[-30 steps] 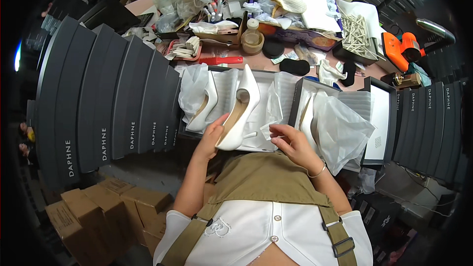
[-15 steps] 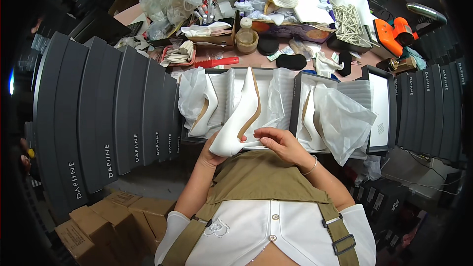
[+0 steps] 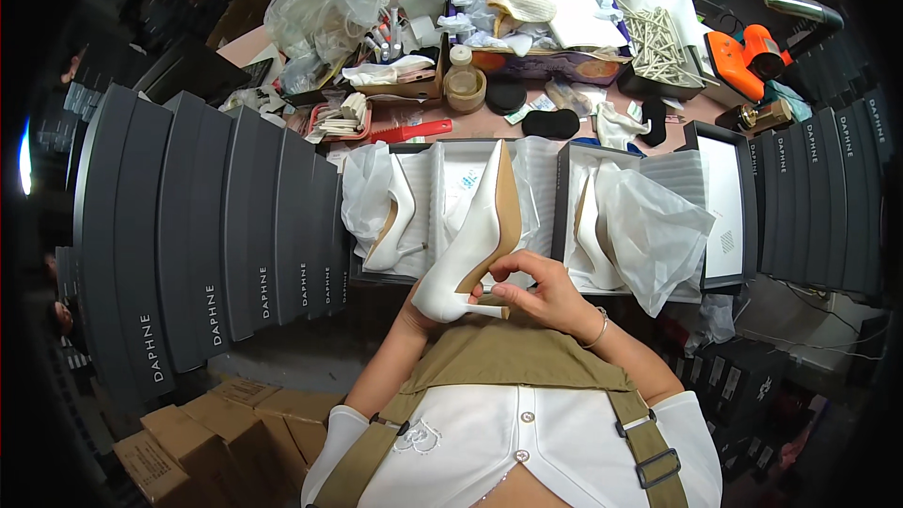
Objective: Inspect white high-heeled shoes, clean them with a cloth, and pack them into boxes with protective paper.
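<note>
A white high-heeled shoe [image 3: 470, 259] is tilted in front of me, toe up and away, with its tan sole turned to the right and its heel pointing right. My left hand [image 3: 416, 312] is closed round the heel end from behind, mostly hidden by the shoe. Beside the arch, my right hand [image 3: 544, 293] has its fingers curled and the thumb near the forefinger; what they pinch, if anything, is too small to make out. Its matching white shoe [image 3: 403, 212] lies in the open shoe box [image 3: 435, 145] just behind, among white tissue paper [image 3: 365, 190].
To the right, a second open box holds another white shoe [image 3: 587, 216] under crumpled tissue [image 3: 651, 216]. Dark shoe boxes [image 3: 193, 226] stand stacked on both sides. Across the table lie a red-handled tool [image 3: 414, 131], a jar [image 3: 465, 85], white sticks [image 3: 658, 42] and an orange device [image 3: 738, 71].
The shoe has turned so that more of its tan sole faces right, and its toe has swung right. My right hand's fingers have curled in by the arch.
</note>
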Demonstrator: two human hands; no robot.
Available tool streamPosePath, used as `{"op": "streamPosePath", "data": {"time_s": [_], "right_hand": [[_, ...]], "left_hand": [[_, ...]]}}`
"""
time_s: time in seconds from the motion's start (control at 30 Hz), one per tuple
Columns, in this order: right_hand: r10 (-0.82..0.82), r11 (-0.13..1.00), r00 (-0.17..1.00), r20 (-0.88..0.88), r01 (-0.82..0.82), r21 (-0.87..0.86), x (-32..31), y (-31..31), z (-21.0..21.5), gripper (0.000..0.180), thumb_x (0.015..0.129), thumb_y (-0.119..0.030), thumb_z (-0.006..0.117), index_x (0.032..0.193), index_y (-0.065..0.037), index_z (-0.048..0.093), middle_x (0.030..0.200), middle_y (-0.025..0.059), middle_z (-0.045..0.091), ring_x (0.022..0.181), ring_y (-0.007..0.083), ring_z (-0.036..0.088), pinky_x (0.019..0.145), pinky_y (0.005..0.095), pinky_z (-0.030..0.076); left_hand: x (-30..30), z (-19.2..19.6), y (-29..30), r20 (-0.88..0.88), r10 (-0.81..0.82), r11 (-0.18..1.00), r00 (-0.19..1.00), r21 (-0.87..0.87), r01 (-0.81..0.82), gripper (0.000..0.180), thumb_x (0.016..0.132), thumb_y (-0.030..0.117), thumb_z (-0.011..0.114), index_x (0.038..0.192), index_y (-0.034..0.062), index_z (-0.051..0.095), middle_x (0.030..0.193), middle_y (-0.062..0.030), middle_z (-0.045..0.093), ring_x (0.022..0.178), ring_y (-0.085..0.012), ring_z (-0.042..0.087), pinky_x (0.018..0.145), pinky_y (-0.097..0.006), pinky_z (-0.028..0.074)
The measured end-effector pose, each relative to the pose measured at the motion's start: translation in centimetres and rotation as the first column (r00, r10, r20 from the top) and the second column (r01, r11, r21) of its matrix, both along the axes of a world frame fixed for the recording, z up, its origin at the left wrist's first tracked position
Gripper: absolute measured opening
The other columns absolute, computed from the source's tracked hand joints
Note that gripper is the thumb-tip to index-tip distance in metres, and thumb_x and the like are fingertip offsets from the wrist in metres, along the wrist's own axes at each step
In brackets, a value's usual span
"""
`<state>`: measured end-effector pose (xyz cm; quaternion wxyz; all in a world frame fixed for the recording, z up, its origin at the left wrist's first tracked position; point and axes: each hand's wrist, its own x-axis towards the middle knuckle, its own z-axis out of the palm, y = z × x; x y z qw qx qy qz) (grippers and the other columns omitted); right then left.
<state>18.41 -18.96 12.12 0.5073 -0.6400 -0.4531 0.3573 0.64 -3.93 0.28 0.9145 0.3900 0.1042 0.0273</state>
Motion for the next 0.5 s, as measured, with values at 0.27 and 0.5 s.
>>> {"op": "streamPosePath", "data": {"time_s": [0.27,0.5], "right_hand": [[0.039,0.998,0.986,0.161,-0.048,0.051,-0.6,0.0,0.4,0.022,0.086,-0.014,0.068,0.103,-0.002,0.062,0.095,0.0119,0.066,0.09,0.0252,0.064,0.08,0.034,0.05],[-0.018,0.999,0.999,0.042,0.02,-0.047,-0.1,-0.5,-0.1,0.023,0.089,-0.014,0.064,0.107,0.0,0.062,0.098,0.013,0.066,0.093,0.0264,0.064,0.082,0.0345,0.049]], "left_hand": [[0.4,0.2,-1.6,-0.01,0.092,0.99,0.996,-0.11,-0.093,0.051,0.082,0.007,0.068,0.129,-0.0014,0.049,0.106,-0.0131,0.062,0.086,-0.0185,0.061,0.076,-0.03,0.053],[0.9,0.9,-0.7,-0.017,0.024,0.85,1.0,0.527,-0.011,0.05,0.081,0.004,0.068,0.128,-0.0001,0.05,0.105,-0.0112,0.062,0.084,-0.0163,0.061,0.074,-0.029,0.053]]}}
